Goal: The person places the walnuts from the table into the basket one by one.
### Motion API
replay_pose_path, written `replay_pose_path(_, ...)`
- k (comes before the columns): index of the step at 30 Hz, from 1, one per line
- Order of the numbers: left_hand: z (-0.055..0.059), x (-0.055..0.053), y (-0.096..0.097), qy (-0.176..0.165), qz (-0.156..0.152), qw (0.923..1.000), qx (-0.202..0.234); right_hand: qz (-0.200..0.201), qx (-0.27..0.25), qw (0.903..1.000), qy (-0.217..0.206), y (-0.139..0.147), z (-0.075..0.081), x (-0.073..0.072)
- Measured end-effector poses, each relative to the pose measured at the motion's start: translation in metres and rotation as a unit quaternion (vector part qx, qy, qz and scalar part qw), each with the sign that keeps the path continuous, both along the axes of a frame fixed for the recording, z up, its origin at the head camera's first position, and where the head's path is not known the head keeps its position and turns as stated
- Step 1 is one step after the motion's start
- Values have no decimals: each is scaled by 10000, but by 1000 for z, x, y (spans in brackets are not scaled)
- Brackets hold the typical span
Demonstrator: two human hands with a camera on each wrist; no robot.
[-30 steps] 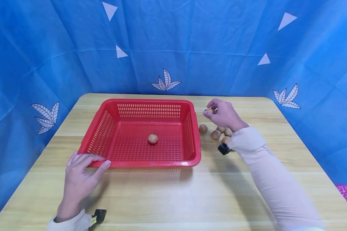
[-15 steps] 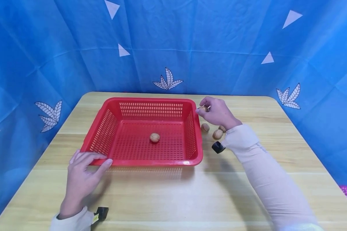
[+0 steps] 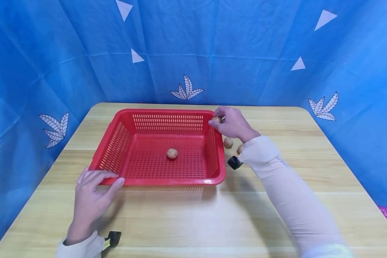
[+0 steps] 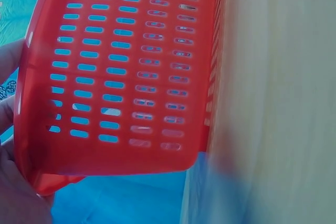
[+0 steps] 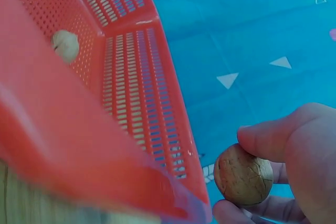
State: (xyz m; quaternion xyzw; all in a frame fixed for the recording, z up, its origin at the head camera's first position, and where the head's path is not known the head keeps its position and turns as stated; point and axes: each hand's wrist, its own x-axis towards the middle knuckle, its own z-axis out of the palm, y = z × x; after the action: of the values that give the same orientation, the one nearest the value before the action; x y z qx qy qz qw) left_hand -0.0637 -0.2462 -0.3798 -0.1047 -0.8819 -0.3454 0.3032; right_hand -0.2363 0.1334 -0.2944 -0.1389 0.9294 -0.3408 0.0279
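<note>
A walnut (image 5: 243, 176) is pinched between the thumb and fingers of my right hand (image 3: 231, 122), just over the back right corner of a red plastic basket (image 3: 167, 182). One more walnut (image 3: 172, 154) lies on the basket's perforated floor. At the front left corner my left hand (image 3: 91, 193) grips the rim, its thumb on the near edge and its fingers over the side. In the left wrist view, the slotted basket wall (image 4: 121, 77) fills much of the picture, with those fingers at its rim.
Right of the basket, a walnut (image 3: 228, 143) sits on the wooden table (image 3: 180, 222). Another walnut (image 3: 240, 149) shows partly behind the right sleeve (image 3: 261, 152). A blue patterned cloth (image 3: 245, 43) hangs behind and along both sides of the table.
My right hand has moved left with its walnut, from above the table to the basket's back right corner. The sleeve now covers more of the loose walnuts. My left hand keeps its hold.
</note>
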Motion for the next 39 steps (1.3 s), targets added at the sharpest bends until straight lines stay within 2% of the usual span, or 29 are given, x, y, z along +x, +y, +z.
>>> replay_pose_path(8, -4, -2, 1, 327, -286, 9982, -402, 278, 63, 9996, -40, -18, -3, 1)
replay_pose_path(16, -3, 1, 2, 433, -409, 9969, -509, 426, 168, 9989, -66, -38, -10, 1)
replay_pose_path(20, -1, 2, 4, 505, -337, 9965, -577, 519, 120, 9985, -112, -46, -12, 4)
replay_pose_path(26, 0, 2, 9, 353, -127, 9983, -456, 604, 259, 9976, -210, -53, -13, 5)
replay_pose_path(33, -3, 0, 7, 434, -195, 9987, -202, 580, 375, 9971, -312, -55, -10, 6)
replay_pose_path(36, -4, 0, 6, 477, -183, 9982, -309, 511, 312, 9975, -378, -51, -6, 6)
replay_pose_path(39, -4, 0, 6, 376, -91, 9980, -504, 394, 246, 9982, -367, -45, -3, 6)
